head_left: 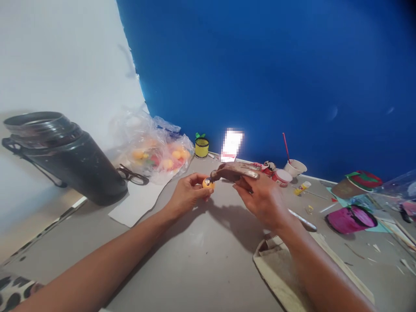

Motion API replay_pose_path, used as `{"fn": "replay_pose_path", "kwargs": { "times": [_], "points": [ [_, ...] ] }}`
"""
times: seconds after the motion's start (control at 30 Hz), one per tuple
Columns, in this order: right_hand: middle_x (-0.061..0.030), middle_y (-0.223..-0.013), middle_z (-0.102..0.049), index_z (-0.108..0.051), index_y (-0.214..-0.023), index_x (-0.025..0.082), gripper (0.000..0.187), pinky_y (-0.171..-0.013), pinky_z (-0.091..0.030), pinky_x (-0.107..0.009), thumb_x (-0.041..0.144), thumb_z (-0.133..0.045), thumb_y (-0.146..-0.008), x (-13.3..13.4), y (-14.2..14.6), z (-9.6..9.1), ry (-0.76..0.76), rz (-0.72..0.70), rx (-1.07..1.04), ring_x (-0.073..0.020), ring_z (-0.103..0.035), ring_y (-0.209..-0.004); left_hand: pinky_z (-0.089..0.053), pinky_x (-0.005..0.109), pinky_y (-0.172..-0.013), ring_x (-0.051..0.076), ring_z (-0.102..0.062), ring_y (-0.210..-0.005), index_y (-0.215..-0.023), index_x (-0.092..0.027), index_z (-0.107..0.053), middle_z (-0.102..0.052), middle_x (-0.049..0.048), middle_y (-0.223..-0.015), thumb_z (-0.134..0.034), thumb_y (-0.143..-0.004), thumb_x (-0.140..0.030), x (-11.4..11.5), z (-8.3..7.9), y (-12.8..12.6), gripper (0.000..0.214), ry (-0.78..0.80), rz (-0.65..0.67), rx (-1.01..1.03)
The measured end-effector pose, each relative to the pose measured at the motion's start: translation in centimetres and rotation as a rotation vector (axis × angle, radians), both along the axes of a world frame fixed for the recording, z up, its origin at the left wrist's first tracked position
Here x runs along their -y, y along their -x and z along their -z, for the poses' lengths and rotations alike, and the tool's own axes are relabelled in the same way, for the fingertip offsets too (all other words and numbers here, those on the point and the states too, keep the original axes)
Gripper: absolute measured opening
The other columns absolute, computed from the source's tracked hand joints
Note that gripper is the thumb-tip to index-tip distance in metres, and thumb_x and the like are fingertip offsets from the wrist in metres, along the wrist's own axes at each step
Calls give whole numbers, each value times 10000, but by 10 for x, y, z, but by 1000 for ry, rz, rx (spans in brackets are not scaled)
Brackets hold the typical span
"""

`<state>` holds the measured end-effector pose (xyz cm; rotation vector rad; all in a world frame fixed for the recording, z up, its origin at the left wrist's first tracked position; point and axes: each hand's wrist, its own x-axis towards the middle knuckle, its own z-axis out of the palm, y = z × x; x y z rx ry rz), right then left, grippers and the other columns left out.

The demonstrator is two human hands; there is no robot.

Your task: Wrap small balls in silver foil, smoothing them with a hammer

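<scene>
while your left hand [192, 189] pinches orange ball [208, 183] above table [201, 260], fingers curled close, your right hand [263, 195] grips brown tool [232, 172], tip at ball; likely tool-work step, next move calls for steady hold.

Apparently a crafting place: glue stick [302, 188], magenta pot [347, 219], pale scraps [376, 248] on a grey table [195, 264].

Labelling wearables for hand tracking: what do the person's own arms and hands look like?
Left hand and right hand: bare, no gloves. Forearms: no sleeves, watch or bracelet visible. Pale black-spotted cloth at lower left; can't tell if worn.
</scene>
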<state>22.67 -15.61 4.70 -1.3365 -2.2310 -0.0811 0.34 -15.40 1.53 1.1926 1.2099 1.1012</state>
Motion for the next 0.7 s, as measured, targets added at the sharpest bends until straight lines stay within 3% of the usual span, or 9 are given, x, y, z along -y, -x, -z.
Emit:
{"fn": "replay_pose_path", "kwargs": {
  "times": [0.1,0.27,0.4,0.7],
  "points": [
    [-129,-1085,-691,-679,-1163,210,279,-768,-436,-349,328,-581,-930,-6,-8,-2,20,37,-65,-279,-620,-958,-480,272,-623,112,-611,-600,-1005,-173,-684,-712,-1,-817,-834,-646,-262,-2,3,2,399,-31,9,49],
    [-41,-866,-679,-672,-960,201,186,-652,-353,-293,284,-689,-794,-23,-14,-1,388,132,-21,-201,-583,-768,-525,300,-715,151,-684,-771,-1058,-182,-645,-719,42,-1002,-845,-655,-271,-5,7,3,458,-37,30,104],
    [9,-695,-578,-603,-740,200,109,-586,-268,-281,288,-665,-760,-30,-13,4,606,95,69,-152,-503,-665,-547,320,-729,184,-698,-833,-1103,-196,-598,-710,34,-923,-805,-704,-258,-3,5,2,453,-5,40,106],
    [29,-683,-563,-620,-755,203,122,-590,-255,-275,301,-675,-708,-29,-13,16,723,1,82,-135,-486,-641,-533,292,-682,158,-675,-758,-1152,-232,-581,-687,8,-870,-726,-754,-246,0,1,3,424,-13,43,73]
  ]
}}
